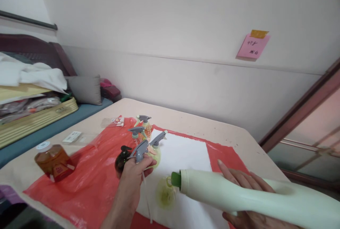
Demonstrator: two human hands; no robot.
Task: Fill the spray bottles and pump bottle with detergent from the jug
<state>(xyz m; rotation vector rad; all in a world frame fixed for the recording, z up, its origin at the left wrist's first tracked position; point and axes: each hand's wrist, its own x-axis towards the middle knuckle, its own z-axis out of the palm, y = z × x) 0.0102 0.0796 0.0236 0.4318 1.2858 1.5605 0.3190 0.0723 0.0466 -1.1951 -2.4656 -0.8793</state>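
Note:
My left hand (140, 168) is closed around a grey spray trigger head (139, 151), whose thin clear dip tube (147, 200) hangs below. In my right hand (245, 186) lies a long pale green plastic jug (212, 190), tipped nearly level. Its dark green spout (175, 179) points left, at the mouth of an uncapped clear bottle (166, 195) holding yellow-green liquid. Whether spout and mouth touch, I cannot tell. Behind my left hand stand several spray bottles with grey triggers, one with yellowish liquid (157, 156), and a dark pump bottle (121, 161).
White paper (183, 151) lies over a red plastic sheet (92, 172) on the pale table (164, 112). A jar of amber liquid (54, 161) stands at the left, near a small white box (72, 137). A pink note (253, 46) is taped to the wall.

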